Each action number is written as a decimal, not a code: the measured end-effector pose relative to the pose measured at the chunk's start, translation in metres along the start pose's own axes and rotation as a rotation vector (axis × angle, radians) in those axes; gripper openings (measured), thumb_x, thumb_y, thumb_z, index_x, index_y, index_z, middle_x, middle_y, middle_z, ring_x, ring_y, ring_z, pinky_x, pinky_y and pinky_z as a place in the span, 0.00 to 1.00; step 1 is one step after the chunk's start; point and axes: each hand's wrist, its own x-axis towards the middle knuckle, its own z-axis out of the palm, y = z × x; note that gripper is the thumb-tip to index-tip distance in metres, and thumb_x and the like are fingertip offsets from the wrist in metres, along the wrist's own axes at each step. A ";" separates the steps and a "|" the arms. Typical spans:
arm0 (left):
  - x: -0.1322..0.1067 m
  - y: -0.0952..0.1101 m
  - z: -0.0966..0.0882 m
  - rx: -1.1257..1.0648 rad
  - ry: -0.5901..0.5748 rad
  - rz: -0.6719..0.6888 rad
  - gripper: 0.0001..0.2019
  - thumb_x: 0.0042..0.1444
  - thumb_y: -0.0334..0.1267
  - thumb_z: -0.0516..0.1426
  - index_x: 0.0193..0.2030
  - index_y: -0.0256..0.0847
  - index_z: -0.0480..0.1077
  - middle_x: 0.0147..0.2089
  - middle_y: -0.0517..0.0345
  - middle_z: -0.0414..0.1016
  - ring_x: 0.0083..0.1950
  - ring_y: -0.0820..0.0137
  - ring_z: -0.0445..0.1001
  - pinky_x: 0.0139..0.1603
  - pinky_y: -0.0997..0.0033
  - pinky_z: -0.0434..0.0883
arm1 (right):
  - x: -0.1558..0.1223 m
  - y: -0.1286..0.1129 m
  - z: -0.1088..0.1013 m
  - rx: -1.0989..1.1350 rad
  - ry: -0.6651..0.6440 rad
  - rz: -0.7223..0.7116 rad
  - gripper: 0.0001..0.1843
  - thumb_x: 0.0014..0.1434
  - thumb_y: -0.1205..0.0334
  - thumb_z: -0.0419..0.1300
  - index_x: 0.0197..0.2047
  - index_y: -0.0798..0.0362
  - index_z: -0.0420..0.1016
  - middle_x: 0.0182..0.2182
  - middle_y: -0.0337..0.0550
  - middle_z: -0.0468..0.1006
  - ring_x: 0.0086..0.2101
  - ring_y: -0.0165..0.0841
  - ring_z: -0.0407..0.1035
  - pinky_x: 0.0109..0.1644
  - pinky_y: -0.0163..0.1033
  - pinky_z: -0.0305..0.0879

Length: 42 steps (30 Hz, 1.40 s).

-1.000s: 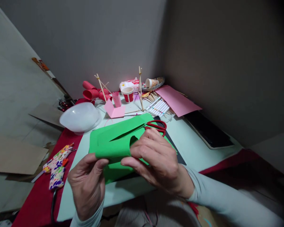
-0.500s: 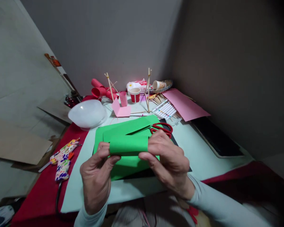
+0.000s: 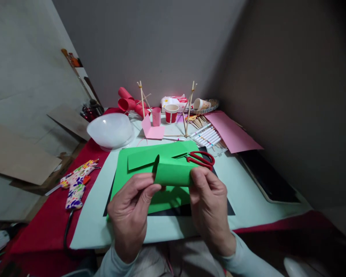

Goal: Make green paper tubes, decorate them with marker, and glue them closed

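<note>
A piece of green paper (image 3: 174,174), curled into a tube, is held up between both hands above the table. My left hand (image 3: 132,211) pinches its left end near the lower edge, where the tube's round opening shows. My right hand (image 3: 209,206) grips the right end, thumb in front; its other fingers are partly hidden. Beneath lie flat green sheets (image 3: 123,175) over a black sheet or board (image 3: 223,202). Red-handled scissors (image 3: 202,158) rest on the green sheets, just beyond my right hand.
A patterned glue gun (image 3: 77,182) lies on the red cloth at left, near a white bowl (image 3: 111,130). Behind stand tied stick frames (image 3: 187,111), a red-and-white cup (image 3: 171,114) and red paper tubes (image 3: 126,104). White markers (image 3: 207,136), a pink sheet (image 3: 233,132) and a black tablet-like slab (image 3: 268,177) lie right.
The green tube has turned so its left opening shows. My right hand has shifted from the tube's end opening to a pinch with the thumb in front. The view has shifted slightly.
</note>
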 end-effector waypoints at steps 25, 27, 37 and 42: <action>0.000 0.010 -0.008 -0.145 -0.013 -0.048 0.06 0.60 0.31 0.65 0.32 0.42 0.78 0.28 0.65 0.74 0.19 0.77 0.72 0.17 0.77 0.68 | -0.023 -0.004 0.004 -0.215 -0.155 -0.303 0.12 0.67 0.69 0.60 0.31 0.49 0.72 0.26 0.33 0.69 0.32 0.30 0.63 0.42 0.35 0.64; -0.002 0.008 -0.008 -0.140 -0.016 -0.023 0.05 0.61 0.31 0.64 0.34 0.43 0.78 0.30 0.65 0.75 0.20 0.76 0.74 0.18 0.75 0.70 | -0.024 -0.004 0.004 -0.212 -0.152 -0.298 0.12 0.67 0.69 0.61 0.31 0.49 0.72 0.27 0.33 0.69 0.32 0.30 0.63 0.43 0.35 0.64; 0.002 0.007 -0.007 -0.228 -0.087 -0.203 0.06 0.62 0.36 0.65 0.33 0.43 0.76 0.25 0.66 0.77 0.23 0.72 0.77 0.20 0.76 0.74 | -0.022 -0.004 0.006 -0.251 -0.142 -0.220 0.16 0.67 0.67 0.60 0.26 0.50 0.70 0.24 0.33 0.64 0.30 0.29 0.61 0.41 0.34 0.63; 0.006 0.004 -0.011 -0.314 -0.095 -0.415 0.08 0.60 0.39 0.67 0.33 0.41 0.74 0.23 0.65 0.77 0.21 0.73 0.76 0.20 0.78 0.73 | -0.022 -0.003 0.011 -0.284 -0.105 -0.212 0.16 0.65 0.67 0.61 0.25 0.51 0.70 0.22 0.32 0.64 0.27 0.27 0.60 0.37 0.32 0.63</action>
